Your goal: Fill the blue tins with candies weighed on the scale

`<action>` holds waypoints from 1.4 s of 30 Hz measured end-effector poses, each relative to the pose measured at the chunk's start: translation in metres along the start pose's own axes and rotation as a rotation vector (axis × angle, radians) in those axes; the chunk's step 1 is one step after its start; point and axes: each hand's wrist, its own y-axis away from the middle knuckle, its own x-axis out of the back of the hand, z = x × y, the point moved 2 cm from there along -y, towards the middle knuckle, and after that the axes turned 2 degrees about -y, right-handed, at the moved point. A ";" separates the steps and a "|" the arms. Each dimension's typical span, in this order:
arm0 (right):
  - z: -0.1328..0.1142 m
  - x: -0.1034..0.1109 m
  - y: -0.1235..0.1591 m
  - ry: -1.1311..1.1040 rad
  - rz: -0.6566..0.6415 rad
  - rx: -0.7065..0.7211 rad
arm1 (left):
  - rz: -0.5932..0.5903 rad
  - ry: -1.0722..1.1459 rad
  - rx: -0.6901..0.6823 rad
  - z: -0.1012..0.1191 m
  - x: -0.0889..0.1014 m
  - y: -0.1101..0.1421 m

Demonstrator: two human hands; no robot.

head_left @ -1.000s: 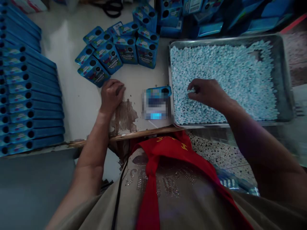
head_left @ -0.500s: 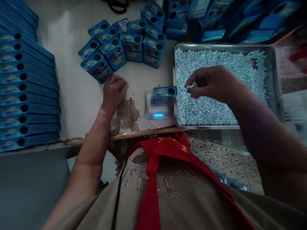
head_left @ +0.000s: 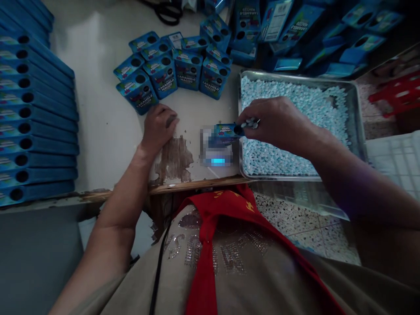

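My right hand (head_left: 272,118) is closed on a few small pale-blue candies (head_left: 251,123), which show between the fingers. Its fingertips are at the holed end of a small blue candy box (head_left: 226,130), which sits tilted on a small scale (head_left: 216,153) with a lit blue display, blurred in the picture. Whether the fingers grip the box, I cannot tell. Resting on the table, my left hand (head_left: 159,127) has its fingers curled, and nothing shows in them. Just beyond it stands the nearest of several upright blue boxes (head_left: 141,94) marked "Caramelo Macizo".
A metal tray (head_left: 359,127) full of loose candies stands on the right. Blue boxes (head_left: 49,146) are lined up at left, and more boxes (head_left: 305,26) are heaped behind the tray. Black-handled scissors (head_left: 169,13) lie at the back. The table's wooden front edge (head_left: 197,186) is chipped.
My right hand took candies from the tray, lifted them and moved left to the box on the scale. The box has tilted. My left hand stays by the front box; the view has shifted slightly.
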 end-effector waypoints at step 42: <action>-0.008 -0.037 0.013 -0.111 0.221 -0.020 | -0.054 0.011 0.099 0.003 0.007 -0.004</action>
